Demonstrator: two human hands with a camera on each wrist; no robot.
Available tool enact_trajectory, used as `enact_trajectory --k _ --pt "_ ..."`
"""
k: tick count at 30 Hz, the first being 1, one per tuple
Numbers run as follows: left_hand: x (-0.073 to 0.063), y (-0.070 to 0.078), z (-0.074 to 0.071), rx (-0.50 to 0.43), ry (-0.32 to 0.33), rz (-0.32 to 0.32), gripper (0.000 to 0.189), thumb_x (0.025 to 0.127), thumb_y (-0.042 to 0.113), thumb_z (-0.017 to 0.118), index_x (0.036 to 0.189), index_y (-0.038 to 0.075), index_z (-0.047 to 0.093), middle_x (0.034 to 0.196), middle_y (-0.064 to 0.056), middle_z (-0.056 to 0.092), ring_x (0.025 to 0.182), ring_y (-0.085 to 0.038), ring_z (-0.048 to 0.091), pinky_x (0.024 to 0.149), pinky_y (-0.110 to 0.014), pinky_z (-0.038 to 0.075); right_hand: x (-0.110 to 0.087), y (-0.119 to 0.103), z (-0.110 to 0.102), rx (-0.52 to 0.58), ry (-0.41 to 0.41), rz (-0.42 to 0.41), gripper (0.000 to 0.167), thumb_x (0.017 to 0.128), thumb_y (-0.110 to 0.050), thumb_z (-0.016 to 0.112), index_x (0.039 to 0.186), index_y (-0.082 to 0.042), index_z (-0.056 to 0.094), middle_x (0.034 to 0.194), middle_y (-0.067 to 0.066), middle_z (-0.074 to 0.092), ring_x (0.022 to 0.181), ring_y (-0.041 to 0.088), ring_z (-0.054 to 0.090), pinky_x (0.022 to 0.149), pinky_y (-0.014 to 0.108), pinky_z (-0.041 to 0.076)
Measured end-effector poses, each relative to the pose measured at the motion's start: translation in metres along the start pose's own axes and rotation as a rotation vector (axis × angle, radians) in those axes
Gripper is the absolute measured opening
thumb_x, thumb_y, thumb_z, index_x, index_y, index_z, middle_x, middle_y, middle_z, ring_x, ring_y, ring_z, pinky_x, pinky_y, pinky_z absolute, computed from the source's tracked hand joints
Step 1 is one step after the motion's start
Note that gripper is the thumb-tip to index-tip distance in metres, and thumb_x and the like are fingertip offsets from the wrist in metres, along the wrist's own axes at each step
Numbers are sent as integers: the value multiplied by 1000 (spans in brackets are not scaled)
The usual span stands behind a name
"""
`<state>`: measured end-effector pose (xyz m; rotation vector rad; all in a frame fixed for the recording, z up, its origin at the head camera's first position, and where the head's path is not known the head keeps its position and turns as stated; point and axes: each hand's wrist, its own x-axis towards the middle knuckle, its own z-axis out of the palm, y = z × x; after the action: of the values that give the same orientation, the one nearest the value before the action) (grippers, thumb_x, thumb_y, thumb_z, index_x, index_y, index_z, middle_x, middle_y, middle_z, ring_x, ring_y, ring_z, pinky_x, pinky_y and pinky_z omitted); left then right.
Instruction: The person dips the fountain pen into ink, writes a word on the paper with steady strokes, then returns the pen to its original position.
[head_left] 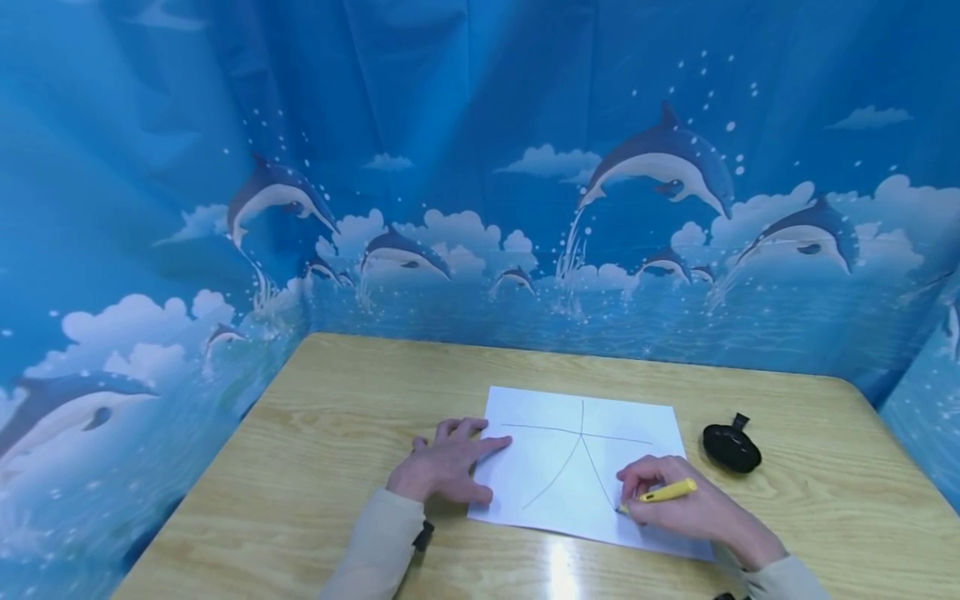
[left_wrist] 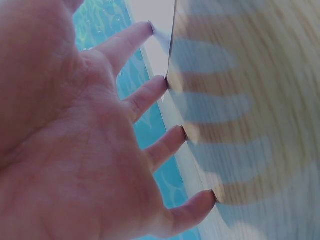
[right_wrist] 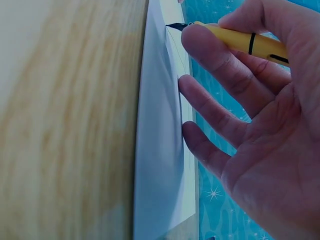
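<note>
A white sheet of paper (head_left: pixel 555 475) lies on the table, bearing thin dark lines: a short vertical, a long horizontal crossing it, and two slanting strokes spreading downward from the crossing. My right hand (head_left: pixel 678 500) pinches a yellow fountain pen (head_left: pixel 670 490) between thumb and fingers. In the right wrist view the dark nib of the pen (right_wrist: pixel 235 39) meets the paper (right_wrist: pixel 160 150); in the head view it is at the lower end of the right slanting line. My left hand (head_left: pixel 450 467) rests with spread fingers on the paper's left edge and the tabletop.
To the right of the paper, a black oval case (head_left: pixel 732 447) with a small tab sits on the wooden table (head_left: pixel 315 433). A blue curtain (head_left: pixel 465 167) printed with dolphins, clouds and water hangs behind the table and along its sides.
</note>
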<state>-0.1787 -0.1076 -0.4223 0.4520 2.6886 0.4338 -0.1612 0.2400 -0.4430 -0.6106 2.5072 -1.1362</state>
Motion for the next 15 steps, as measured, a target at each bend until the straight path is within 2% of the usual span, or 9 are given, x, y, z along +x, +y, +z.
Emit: enact_trajectory --k 3,10,15 --pt "0 0 0 3 1 1 80 78 40 76 152 42 47 166 0 31 152 -41 23 107 -87 22 -1 1 0 -3 -6 -1 11 83 -15 76 82 -24 70 122 10 73 100 5 64 78 15 52" --pt "0 0 0 1 0 4 80 78 41 76 152 42 46 166 0 31 152 -42 23 107 -87 22 -2 1 -1 -32 -18 -5 11 80 -19 78 80 -23 68 123 5 73 118 32 64 84 15 50" --pt "0 0 0 3 1 6 79 78 41 76 152 42 46 166 0 31 152 -42 23 107 -87 22 -3 -1 -3 -42 -34 -2 11 80 -18 77 80 -24 68 123 2 72 121 33 63 87 16 49"
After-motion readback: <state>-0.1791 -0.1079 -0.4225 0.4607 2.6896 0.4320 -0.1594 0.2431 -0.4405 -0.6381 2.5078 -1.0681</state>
